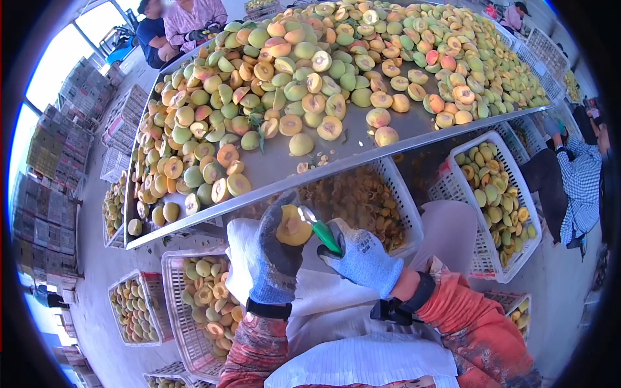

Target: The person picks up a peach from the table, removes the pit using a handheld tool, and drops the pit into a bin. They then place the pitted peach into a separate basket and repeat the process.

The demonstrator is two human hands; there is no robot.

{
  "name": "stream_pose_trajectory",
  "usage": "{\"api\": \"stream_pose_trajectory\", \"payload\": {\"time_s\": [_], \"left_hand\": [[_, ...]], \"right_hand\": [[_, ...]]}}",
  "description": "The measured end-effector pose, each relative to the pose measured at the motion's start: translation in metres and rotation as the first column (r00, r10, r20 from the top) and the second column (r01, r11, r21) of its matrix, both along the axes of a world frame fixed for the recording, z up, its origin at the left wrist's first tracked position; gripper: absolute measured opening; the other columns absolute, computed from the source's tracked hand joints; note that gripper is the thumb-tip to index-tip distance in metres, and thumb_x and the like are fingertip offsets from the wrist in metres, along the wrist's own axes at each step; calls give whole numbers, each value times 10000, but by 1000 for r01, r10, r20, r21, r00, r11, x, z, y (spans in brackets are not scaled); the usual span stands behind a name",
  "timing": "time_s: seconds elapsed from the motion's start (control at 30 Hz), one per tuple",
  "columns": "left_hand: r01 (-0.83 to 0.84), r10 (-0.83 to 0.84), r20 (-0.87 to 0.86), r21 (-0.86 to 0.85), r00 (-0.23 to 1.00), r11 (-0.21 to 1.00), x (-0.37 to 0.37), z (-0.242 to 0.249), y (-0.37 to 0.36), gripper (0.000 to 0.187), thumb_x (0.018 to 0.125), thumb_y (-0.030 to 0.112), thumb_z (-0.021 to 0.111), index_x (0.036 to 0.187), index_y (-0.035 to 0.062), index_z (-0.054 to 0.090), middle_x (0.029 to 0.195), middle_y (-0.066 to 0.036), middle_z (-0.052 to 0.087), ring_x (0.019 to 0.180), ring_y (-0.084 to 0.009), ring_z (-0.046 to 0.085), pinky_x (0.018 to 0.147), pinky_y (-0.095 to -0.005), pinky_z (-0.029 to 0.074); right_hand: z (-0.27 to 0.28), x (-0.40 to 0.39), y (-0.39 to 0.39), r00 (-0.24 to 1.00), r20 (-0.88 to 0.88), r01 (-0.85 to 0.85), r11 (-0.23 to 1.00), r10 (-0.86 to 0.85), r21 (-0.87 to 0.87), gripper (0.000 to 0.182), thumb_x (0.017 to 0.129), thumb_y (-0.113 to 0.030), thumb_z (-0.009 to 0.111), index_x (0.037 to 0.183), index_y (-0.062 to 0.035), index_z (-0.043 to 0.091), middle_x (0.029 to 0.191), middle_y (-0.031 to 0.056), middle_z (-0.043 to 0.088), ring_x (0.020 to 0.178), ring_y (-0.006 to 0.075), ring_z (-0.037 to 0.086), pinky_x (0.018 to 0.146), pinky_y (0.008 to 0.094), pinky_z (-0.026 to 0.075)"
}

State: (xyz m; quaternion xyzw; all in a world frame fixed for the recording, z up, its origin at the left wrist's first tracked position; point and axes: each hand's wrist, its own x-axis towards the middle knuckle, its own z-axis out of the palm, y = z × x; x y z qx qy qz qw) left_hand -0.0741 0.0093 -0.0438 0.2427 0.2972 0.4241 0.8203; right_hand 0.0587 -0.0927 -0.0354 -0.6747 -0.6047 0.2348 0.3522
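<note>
My left hand [277,242], in a blue and dark grey glove, is closed around a peach half [294,226] with its cut face toward my right. In my right hand [362,255], gloved the same way, is a green-handled pitting spoon [325,237]. Its metal tip reaches the upper edge of the cut face. Both hands are above my lap, just in front of the metal table [362,155] piled with halved and whole peaches [314,103].
Under the table edge is a crate [404,216] of brownish pits and scraps. Peach halves fill a crate [173,284] at my left and a white crate [527,194] at my right. Co-workers [191,22] are across the table; another person [579,181] is at far right.
</note>
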Motion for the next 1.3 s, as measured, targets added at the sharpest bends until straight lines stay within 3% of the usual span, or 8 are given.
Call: {"api": "stream_pose_trajectory", "payload": {"time_s": [0.17,0.2,0.33,0.57,0.8,1.03,1.1,1.3], "left_hand": [[63,-63,-9,166,998,984,7,14,-5,548,802,177,570,1309,55,403,1178,-140,527,992,-258,580,807,-402,516],[226,-201,-154,166,967,960,2,16,-5,574,780,148,584,1314,57,394,1169,-141,528,993,-264,579,783,-407,528],[434,-404,-294,39,866,900,-13,15,-8,555,747,80,605,1267,40,415,1106,-147,546,949,-284,599,703,-411,563],[110,-120,-57,-150,991,982,-12,-4,-5,374,809,191,586,1133,33,484,1014,-143,565,933,-307,600,714,-460,557],[179,-179,-26,28,984,983,-6,-8,-4,375,855,219,534,1153,-7,512,1150,-135,550,1005,-209,568,840,-319,501],[83,-78,-57,97,995,992,-5,0,-22,328,868,175,518,1127,-26,512,1153,-125,541,1002,-217,561,850,-316,484],[-39,218,-380,427,899,904,3,4,-34,380,855,184,499,1166,-34,493,1026,-164,582,926,-249,589,841,-347,483],[-90,141,-175,266,974,960,6,14,-42,311,829,112,533,1125,32,482,1091,-130,538,940,-228,558,804,-339,475]], "right_hand": [[19,-9,4,671,-700,109,967,-243,-231,376,760,-72,672,1080,-20,482,781,121,597,580,231,577,603,370,484],[-9,-1,7,939,-321,172,975,-121,138,415,740,-106,689,1091,-29,481,775,143,605,655,289,613,624,378,484],[7,19,1,996,66,63,998,-61,-30,423,737,-239,677,1068,-62,482,814,174,621,694,330,624,592,428,487],[-2,-5,-17,907,419,36,999,-36,8,463,756,-215,635,1148,-24,478,770,146,605,638,295,621,542,405,470],[-8,-9,-16,807,591,-14,998,-23,58,420,802,-160,490,1180,21,464,755,138,577,576,253,600,487,401,446],[3,-16,-23,763,632,-48,986,138,-157,466,795,-165,522,1206,44,448,804,170,576,606,279,600,534,422,465],[10,-22,-26,873,455,-46,960,173,-277,429,778,-172,551,1151,29,481,827,191,581,624,289,608,539,418,470],[-14,-3,-12,987,-8,-161,984,161,-77,392,757,-198,620,1078,-26,475,757,174,612,599,307,614,542,394,474]]}}
